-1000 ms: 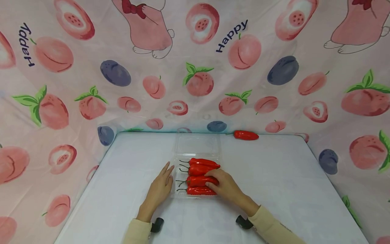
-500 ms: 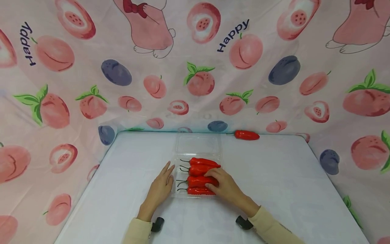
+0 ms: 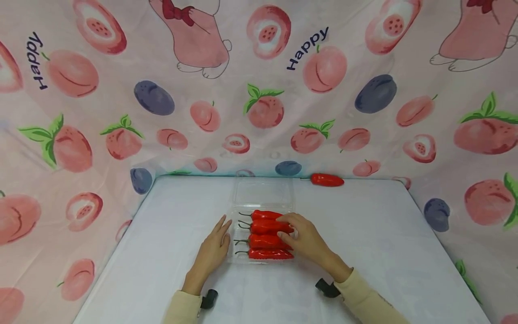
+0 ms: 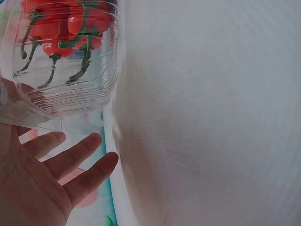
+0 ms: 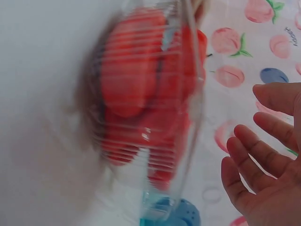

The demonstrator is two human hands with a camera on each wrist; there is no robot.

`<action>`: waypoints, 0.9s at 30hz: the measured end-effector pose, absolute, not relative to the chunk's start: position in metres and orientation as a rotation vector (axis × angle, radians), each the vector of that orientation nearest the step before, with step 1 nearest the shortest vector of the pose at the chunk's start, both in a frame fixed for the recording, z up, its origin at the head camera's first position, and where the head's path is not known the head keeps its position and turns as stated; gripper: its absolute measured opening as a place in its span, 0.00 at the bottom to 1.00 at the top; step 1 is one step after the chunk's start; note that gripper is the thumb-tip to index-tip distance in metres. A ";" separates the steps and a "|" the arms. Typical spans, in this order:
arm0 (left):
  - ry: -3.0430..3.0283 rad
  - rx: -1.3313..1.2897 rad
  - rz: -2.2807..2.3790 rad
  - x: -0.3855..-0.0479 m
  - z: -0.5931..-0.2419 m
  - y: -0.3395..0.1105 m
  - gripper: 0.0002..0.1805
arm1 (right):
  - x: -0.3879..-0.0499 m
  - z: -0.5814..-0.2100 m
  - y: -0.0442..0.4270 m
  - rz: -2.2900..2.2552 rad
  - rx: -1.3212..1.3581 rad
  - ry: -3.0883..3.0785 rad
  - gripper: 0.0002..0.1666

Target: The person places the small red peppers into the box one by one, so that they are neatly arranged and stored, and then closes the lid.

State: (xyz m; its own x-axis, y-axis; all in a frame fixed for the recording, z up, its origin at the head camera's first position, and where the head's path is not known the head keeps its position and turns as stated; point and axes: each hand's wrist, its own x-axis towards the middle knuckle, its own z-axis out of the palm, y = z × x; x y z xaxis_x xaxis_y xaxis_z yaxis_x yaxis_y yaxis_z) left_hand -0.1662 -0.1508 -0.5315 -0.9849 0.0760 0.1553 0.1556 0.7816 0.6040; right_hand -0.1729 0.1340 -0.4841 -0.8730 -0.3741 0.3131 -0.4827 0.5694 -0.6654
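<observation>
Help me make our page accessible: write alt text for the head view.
Right hand over red peppers lying in an open clear plastic container on a white table, left hand at the container's left side. Another red pepper lies at the table's far edge.

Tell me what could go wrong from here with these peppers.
The single pepper lies at the far edge of the table, so a nudge might roll it off. Peppers in the clear box look heaped past its rim, so the open lid might catch on them. The right hand is at their tips; pushing could disturb the pile.
</observation>
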 end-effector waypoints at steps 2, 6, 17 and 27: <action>-2.850 -0.184 -0.978 -0.166 -0.532 -0.151 0.24 | -0.175 -0.481 0.136 1.215 0.736 -2.644 0.22; -2.848 -0.189 -0.976 -0.166 -0.533 -0.152 0.24 | -0.177 -0.475 0.140 1.213 0.722 -2.632 0.22; -2.851 -0.185 -0.982 -0.167 -0.535 -0.152 0.24 | -0.186 -0.462 0.158 1.113 0.635 -2.610 0.24; -2.827 -0.202 -0.973 -0.167 -0.535 -0.152 0.24 | -0.196 -0.453 0.179 1.186 0.552 -2.541 0.23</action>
